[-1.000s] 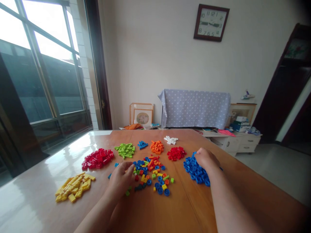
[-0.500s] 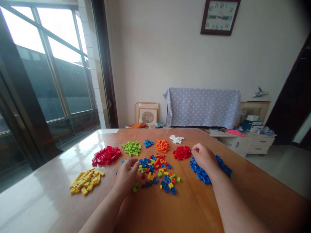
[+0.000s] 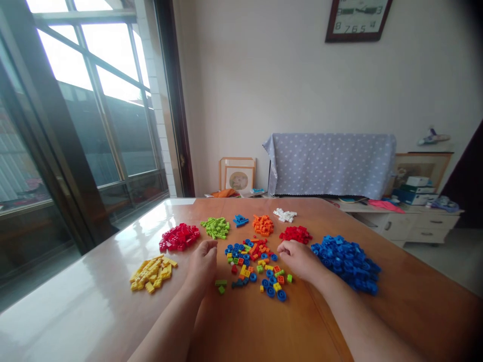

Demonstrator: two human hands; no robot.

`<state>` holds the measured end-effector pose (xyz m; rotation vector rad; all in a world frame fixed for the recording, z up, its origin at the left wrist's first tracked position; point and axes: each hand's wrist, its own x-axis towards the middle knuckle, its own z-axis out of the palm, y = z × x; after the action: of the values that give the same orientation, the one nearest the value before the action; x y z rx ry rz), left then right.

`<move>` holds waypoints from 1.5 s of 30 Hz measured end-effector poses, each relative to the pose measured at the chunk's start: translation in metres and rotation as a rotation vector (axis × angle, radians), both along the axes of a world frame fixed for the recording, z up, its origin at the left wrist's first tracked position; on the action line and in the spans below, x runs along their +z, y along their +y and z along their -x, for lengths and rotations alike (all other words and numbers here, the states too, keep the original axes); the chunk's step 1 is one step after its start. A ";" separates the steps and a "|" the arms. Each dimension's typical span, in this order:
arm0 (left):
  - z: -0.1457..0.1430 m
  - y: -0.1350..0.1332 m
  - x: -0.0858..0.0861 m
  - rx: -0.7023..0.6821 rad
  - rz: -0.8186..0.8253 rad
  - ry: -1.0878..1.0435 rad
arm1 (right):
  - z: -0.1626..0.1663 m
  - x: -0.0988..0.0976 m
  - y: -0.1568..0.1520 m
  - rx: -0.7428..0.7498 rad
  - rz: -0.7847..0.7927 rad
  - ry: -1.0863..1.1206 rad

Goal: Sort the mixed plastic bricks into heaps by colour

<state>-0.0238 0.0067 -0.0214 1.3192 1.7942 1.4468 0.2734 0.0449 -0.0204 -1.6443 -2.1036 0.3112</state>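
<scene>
A mixed pile of small bricks (image 3: 253,264) lies on the worktop (image 3: 264,327) between the two hands. The left hand (image 3: 203,261) rests at the pile's left edge, fingers curled close together; two loose green bricks (image 3: 221,285) lie just beside its heel. The right hand (image 3: 300,259) sits at the pile's right edge, curled into a loose fist with the fingertips down. Whether either hand pinches a brick cannot be told. A big blue heap (image 3: 347,259) lies just to the right of the right hand, and a yellow heap (image 3: 153,271) lies well left of the left hand.
</scene>
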 end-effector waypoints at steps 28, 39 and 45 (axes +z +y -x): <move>-0.008 -0.005 0.007 -0.055 0.016 0.008 | -0.006 0.003 0.008 -0.162 -0.001 0.032; -0.007 -0.008 0.013 -0.049 0.014 0.014 | -0.118 0.042 0.011 -0.671 0.005 -0.007; -0.006 -0.007 0.012 -0.037 0.018 -0.007 | -0.113 0.045 0.011 -0.733 -0.067 0.030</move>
<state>-0.0183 -0.0003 -0.0096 1.3303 1.7651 1.4099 0.3863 0.0560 0.0247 -2.1987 -1.3350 0.0225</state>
